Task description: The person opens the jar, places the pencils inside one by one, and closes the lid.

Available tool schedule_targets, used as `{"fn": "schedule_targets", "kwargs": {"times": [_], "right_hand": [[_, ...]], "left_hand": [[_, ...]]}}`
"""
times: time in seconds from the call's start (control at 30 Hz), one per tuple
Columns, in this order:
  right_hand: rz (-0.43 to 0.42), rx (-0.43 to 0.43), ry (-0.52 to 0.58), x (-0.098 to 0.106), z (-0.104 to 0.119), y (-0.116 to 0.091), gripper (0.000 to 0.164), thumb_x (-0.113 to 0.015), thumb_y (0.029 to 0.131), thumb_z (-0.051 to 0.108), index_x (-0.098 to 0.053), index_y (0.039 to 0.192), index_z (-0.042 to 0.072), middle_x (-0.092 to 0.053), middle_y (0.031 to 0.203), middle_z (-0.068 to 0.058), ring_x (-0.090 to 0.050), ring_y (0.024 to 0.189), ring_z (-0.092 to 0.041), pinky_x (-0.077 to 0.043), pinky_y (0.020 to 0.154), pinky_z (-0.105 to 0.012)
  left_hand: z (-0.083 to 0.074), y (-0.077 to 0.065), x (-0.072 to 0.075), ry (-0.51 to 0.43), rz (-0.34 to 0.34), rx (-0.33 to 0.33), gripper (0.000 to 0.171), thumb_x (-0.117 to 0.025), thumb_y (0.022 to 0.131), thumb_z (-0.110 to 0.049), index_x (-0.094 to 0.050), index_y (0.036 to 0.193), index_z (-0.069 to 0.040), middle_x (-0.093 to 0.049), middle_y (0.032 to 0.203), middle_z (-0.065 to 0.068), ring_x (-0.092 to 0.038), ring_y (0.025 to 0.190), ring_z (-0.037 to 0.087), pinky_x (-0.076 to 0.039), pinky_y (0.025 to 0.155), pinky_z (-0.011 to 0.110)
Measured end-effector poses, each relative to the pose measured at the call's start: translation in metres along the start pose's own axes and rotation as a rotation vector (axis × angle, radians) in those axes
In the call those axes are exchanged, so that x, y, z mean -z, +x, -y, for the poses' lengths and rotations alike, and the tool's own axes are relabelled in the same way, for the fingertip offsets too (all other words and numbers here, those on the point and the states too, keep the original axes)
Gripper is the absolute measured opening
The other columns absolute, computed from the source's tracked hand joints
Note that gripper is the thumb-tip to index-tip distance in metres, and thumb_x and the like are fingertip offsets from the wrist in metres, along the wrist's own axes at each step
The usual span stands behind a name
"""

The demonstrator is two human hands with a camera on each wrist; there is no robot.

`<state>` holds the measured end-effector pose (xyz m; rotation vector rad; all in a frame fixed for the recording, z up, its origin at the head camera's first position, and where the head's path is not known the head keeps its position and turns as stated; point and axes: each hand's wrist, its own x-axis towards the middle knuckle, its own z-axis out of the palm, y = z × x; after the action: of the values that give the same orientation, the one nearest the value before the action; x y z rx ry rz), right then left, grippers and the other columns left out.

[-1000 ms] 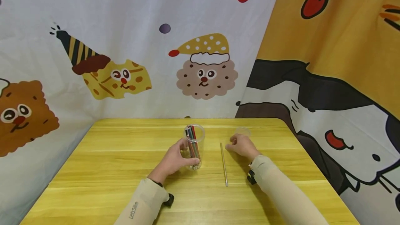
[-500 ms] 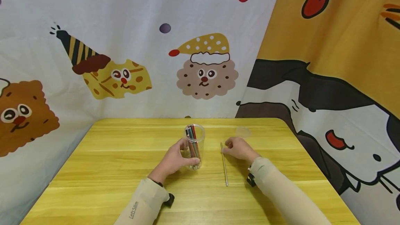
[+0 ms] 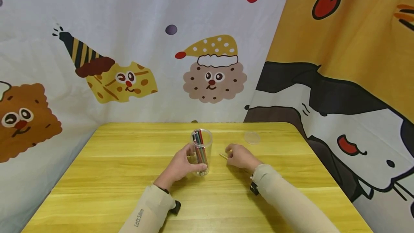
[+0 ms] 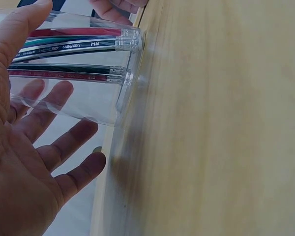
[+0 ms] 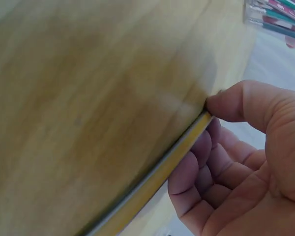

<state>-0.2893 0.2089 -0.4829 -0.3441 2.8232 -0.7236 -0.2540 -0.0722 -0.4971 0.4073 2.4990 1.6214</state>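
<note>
A clear plastic cylindrical jar (image 3: pixel 208 152) with several coloured pencils (image 4: pixel 78 45) stands upright on the table, the pencils leaning to its left side. My left hand (image 3: pixel 179 164) holds the jar, thumb on the near side and fingers spread around the far side. To the right, my right hand (image 3: pixel 240 156) pinches a yellowish pencil (image 5: pixel 162 169) between thumb and fingers. In the head view only a short end of that pencil shows, pointing toward the jar; in the right wrist view its length runs low along the tabletop.
A clear round lid (image 3: pixel 252 137) lies flat beyond my right hand. The wooden table (image 3: pixel 113 175) ends at the back against a printed curtain (image 3: pixel 136 17) with cartoon figures. Black wrist straps sit at both cuffs.
My right hand has moved left and slightly nearer, taking hold of the pencil that lay on the table. The pencil has turned from pointing lengthwise. The left hand and jar stay put.
</note>
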Motion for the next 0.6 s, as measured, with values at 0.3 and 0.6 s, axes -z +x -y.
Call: {"fn": "schedule_targets", "kwargs": {"times": [0.3, 0.6], "right_hand": [[0.005, 0.036, -0.217, -0.0037, 0.0097, -0.0002, 0.034, -0.075, 0.096, 0.011, -0.066, 0.128, 0.004, -0.075, 0.098, -0.009, -0.066, 0.080, -0.019, -0.057, 0.077, -0.041], [0.066, 0.084, -0.198, -0.0022, 0.0104, -0.0026, 0.020, -0.070, 0.103, 0.010, -0.066, 0.122, 0.007, -0.074, 0.102, -0.009, -0.070, 0.086, -0.020, -0.059, 0.079, -0.041]], "left_hand": [[0.0003, 0.0002, 0.0005, -0.003, -0.001, -0.007, 0.061, -0.094, 0.084, -0.041, -0.060, 0.133, -0.037, -0.066, 0.128, 0.000, -0.058, 0.127, 0.027, -0.053, 0.102, 0.055], [-0.0013, -0.0014, 0.0005, -0.012, 0.002, 0.001, 0.070, -0.094, 0.083, -0.041, -0.057, 0.143, -0.038, -0.066, 0.131, -0.001, -0.058, 0.127, 0.027, -0.052, 0.106, 0.057]]}}
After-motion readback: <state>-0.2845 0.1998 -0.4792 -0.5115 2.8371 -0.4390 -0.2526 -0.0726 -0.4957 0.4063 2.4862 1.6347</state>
